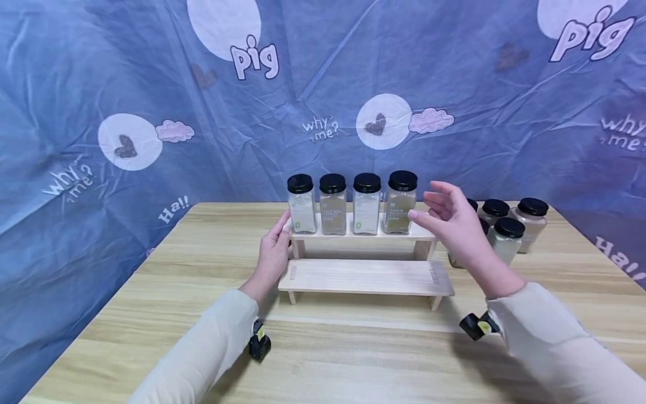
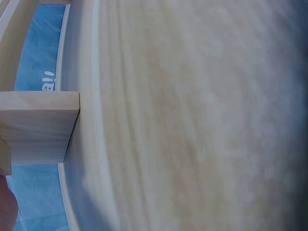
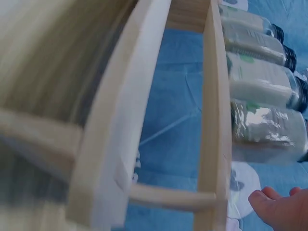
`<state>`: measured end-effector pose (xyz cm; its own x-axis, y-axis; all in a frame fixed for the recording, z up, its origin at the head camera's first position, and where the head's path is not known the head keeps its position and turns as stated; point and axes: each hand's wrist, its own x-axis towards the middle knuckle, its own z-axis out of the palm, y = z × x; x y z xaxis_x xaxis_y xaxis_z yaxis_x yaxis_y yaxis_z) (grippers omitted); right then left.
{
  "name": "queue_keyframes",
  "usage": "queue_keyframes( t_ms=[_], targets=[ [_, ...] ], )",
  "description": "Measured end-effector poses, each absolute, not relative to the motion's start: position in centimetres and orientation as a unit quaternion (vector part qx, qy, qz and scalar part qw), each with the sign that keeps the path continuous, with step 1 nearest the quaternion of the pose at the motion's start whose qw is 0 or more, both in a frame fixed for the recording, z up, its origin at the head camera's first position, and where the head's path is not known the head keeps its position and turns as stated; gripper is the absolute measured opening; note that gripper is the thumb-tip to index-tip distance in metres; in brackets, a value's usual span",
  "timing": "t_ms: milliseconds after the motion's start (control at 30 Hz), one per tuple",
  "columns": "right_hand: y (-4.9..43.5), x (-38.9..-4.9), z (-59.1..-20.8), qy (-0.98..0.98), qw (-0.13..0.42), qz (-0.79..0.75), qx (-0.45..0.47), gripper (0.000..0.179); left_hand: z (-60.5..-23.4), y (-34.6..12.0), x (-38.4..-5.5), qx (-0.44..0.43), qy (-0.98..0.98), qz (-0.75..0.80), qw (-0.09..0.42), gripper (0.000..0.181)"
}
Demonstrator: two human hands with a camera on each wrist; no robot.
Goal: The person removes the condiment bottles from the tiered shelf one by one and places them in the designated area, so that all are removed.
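Observation:
A two-tier wooden rack [image 1: 363, 276] stands on the table, four square glass spice jars with black lids in a row on its upper tier. My left hand [image 1: 272, 249] holds the left end of that tier, next to the leftmost jar, a white-filled one [image 1: 303, 213]. At the other end, my right hand [image 1: 456, 224] is spread beside the cumin powder jar [image 1: 400, 210], thumb near its side. In the right wrist view its fingers [image 3: 276, 207] are apart from the jars and hold nothing. Between the end jars stand a salt and pepper jar [image 1: 333, 213] and another white-filled jar [image 1: 366, 213].
Several more black-lidded jars [image 1: 508, 238] are grouped on the table right of the rack, partly behind my right hand and forearm. The lower tier [image 1: 360, 278] is bare. A blue printed cloth [image 1: 323, 84] hangs behind the wood-grain table [image 1: 323, 359].

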<state>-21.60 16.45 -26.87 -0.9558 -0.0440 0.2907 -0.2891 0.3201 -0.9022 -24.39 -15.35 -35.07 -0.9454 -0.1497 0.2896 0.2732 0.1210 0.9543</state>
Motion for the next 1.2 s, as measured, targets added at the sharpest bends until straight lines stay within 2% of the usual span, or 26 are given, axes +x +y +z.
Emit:
queue_keyframes(
  t_ms=[333, 767, 1200],
  targets=[
    [14.6, -22.1, -28.7, -0.769, 0.107, 0.621, 0.108, 0.086, -35.1, -15.3, -24.4, -0.051, -0.727, -0.667, 0.156, 0.041],
    [12.2, -23.3, -30.1, -0.792, 0.198, 0.561, 0.137, 0.096, -34.9, -15.3, -24.5, -0.053, -0.726, -0.667, 0.160, 0.041],
    [11.7, -23.2, -29.8, -0.799, 0.226, 0.553, 0.070, 0.087, -35.3, -15.5, -24.6, -0.052, -0.722, -0.672, 0.157, 0.042]
  ],
)
